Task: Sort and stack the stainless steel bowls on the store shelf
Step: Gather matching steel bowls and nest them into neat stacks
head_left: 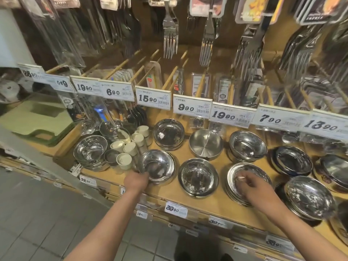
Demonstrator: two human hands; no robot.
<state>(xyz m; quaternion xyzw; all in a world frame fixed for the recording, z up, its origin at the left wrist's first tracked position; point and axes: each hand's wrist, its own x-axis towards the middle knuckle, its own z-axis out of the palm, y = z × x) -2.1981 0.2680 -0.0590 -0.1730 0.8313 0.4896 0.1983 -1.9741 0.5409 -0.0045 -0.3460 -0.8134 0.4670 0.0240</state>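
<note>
From the head camera, a wooden store shelf [205, 202] carries stainless steel bowls in two rough rows. The left hand [136, 180] reaches to the front edge of the shelf and grips the near rim of a shiny bowl [157, 165]; its fingers are curled around the rim, though the fingertips are hidden behind the hand. Just right of it along the front edge sits a stack of deeper bowls [198, 178], untouched. The right hand [258, 187] hovers over a stack of shallow dishes [244, 182] farther right, thumb and forefinger pressed together in a pinch above the top dish; whether they hold anything I cannot tell. Another bowl stack [308, 196] stands near the shelf's right front corner. Toward the back edge rest a dark-lined bowl [168, 133], a matte bowl [206, 144] and a polished bowl stack [247, 146]. White-capped shakers [130, 147] cluster left of the gripped bowl. Price tags [192, 106] hang above the back row.
</note>
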